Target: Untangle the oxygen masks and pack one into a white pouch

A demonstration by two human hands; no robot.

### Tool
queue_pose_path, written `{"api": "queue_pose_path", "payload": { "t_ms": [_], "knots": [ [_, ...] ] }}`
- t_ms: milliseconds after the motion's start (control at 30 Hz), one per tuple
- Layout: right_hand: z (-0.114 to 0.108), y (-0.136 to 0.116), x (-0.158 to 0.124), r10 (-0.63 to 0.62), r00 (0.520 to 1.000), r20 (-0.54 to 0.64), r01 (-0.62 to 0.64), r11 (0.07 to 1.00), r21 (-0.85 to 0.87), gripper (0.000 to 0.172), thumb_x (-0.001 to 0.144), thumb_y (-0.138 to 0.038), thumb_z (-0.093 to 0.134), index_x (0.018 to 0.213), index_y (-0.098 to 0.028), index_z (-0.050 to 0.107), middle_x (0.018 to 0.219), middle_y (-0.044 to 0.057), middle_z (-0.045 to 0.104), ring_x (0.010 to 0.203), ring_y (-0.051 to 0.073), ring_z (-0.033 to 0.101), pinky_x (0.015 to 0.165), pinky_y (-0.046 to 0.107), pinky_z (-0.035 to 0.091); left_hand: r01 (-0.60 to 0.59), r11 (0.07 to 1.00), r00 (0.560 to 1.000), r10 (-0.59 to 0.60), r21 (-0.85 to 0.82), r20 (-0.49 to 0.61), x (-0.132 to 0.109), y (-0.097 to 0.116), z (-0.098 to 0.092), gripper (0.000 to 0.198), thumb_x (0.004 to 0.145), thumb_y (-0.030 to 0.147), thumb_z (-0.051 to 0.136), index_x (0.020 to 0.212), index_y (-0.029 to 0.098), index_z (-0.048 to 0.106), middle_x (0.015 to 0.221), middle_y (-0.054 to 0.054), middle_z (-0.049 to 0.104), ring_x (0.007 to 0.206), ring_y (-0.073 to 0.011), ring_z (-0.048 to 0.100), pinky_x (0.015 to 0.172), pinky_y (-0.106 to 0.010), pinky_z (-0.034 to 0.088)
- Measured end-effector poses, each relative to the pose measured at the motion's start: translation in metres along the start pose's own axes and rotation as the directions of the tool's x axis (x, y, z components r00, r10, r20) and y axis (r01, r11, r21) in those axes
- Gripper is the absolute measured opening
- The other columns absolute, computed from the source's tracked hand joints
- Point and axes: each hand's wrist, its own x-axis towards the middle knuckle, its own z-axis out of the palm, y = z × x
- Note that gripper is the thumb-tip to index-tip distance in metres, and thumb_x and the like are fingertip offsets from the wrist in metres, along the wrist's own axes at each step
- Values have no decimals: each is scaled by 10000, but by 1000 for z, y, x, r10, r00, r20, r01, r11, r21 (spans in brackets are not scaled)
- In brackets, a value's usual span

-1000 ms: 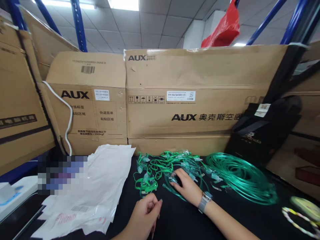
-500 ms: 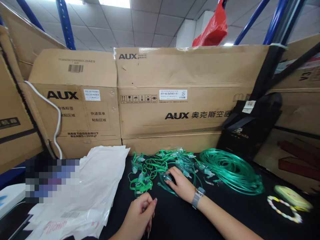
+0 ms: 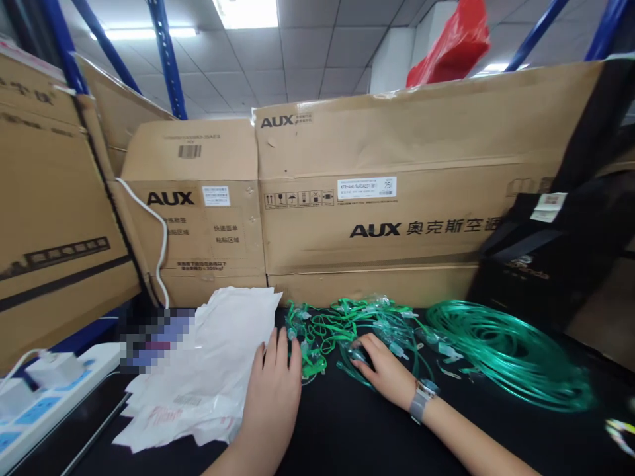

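Note:
My left hand (image 3: 274, 373) is stretched out, palm down, its fingers pointing away from me between the stack of white plastic bags (image 3: 228, 337) and a pile of clear green oxygen masks (image 3: 391, 324) with bright green elastic straps (image 3: 325, 327). Its fingertips reach the near left part of the pile; whether they touch a mask is hidden. Curled at the front of the pile, my right hand (image 3: 384, 367), a watch on its wrist, has its thumb and fingers around a clear plastic mask (image 3: 356, 355). To the right lies a large coil of green tubing (image 3: 506, 350).
Tall AUX cardboard boxes (image 3: 317, 244) wall off the back of the black tabletop (image 3: 342, 430). A black bag (image 3: 540, 264) leans at the right. At the far left sit a white power strip (image 3: 59, 396) and a dark flat device (image 3: 74, 423).
My left hand has opened from a loose curl and moved forward and left to the bags and masks. My right hand stays on the mask. The view has turned left.

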Motion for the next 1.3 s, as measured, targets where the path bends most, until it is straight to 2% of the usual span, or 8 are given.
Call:
{"api": "queue_pose_path", "payload": {
  "t_ms": [67, 200, 433, 700, 833, 967, 1133, 1300],
  "knots": [
    [0, 0, 0, -7, 1000, 2, 7, 1000, 5, 122, 781, -173, 495, 891, -201, 540, 903, 66, 560, 877, 216, 557, 806, 352, 458, 38, 998, 999, -38, -44, 1, -2, -2, 0, 357, 744, 89, 501, 1088, 73, 594, 1217, -239, 549, 1136, -384, 477, 851, -518, 438],
    [1, 2, 1, -13, 1000, -3, 13, 1000, 8, 138, 778, -189, 496, 906, -202, 548, 909, 75, 570, 882, 228, 558, 802, 367, 461, -156, 934, 988, 154, -321, -31, -14, 11, 1, 333, 775, 118, 471, 1091, 123, 576, 1222, -190, 560, 1153, -322, 482, 884, -469, 449],
    [1, 3, 3, -14, 1000, -13, 15, 1000, 21, 144, 763, -208, 503, 894, -204, 562, 896, 79, 588, 862, 233, 574, 797, 377, 473, -185, 733, 931, 343, -655, 121, -31, 29, 18, 514, 661, 117, 557, 1174, 111, 520, 1308, -207, 475, 1253, -326, 354, 971, -453, 379],
    [-8, 1, 6, 7, 991, -130, -1, 999, 48, 219, 726, -133, 441, 890, -230, 549, 1014, 74, 543, 1000, 228, 531, 902, 398, 424, 236, 382, 966, 10, -894, 259, -23, 25, 7, 301, 752, 88, 481, 1033, 152, 567, 1129, -135, 568, 1095, -206, 513, 957, -371, 398],
    [-16, -10, 5, 44, 936, -350, 6, 990, 141, 148, 763, -207, 468, 870, -232, 567, 1040, 87, 514, 1000, 245, 516, 864, 423, 442, 256, 382, 966, -76, -888, 245, -22, 24, 8, 314, 754, 56, 448, 1027, 172, 551, 1164, -123, 506, 1155, -216, 438, 998, -405, 329],
    [-21, -25, 2, 208, 838, -504, 10, 918, 397, 181, 739, -337, 578, 880, -226, 556, 1058, 93, 492, 988, 251, 522, 761, 386, 509, 244, 361, 970, -78, -900, 231, -23, 24, 9, 310, 749, 49, 450, 1006, 197, 544, 1116, -100, 511, 1107, -218, 458, 938, -393, 378],
    [-25, -44, 1, 406, 867, -288, -78, 683, 726, 408, 640, -433, 697, 935, -226, 506, 892, 54, 615, 759, 202, 606, 680, 333, 512, 352, 291, 934, -172, -890, 313, -22, 27, 9, 155, 790, 116, 439, 892, 183, 533, 907, -70, 540, 851, -191, 546, 688, -305, 457],
    [-33, -57, 3, 434, 892, -124, -120, 492, 862, 370, 636, -384, 724, 910, -203, 552, 746, 4, 622, 600, 150, 588, 554, 272, 470, 389, 166, 897, -292, -906, 331, -20, 26, 12, 105, 819, 192, 445, 913, 182, 490, 912, -64, 531, 841, -185, 533, 704, -298, 435]
  ]
}}
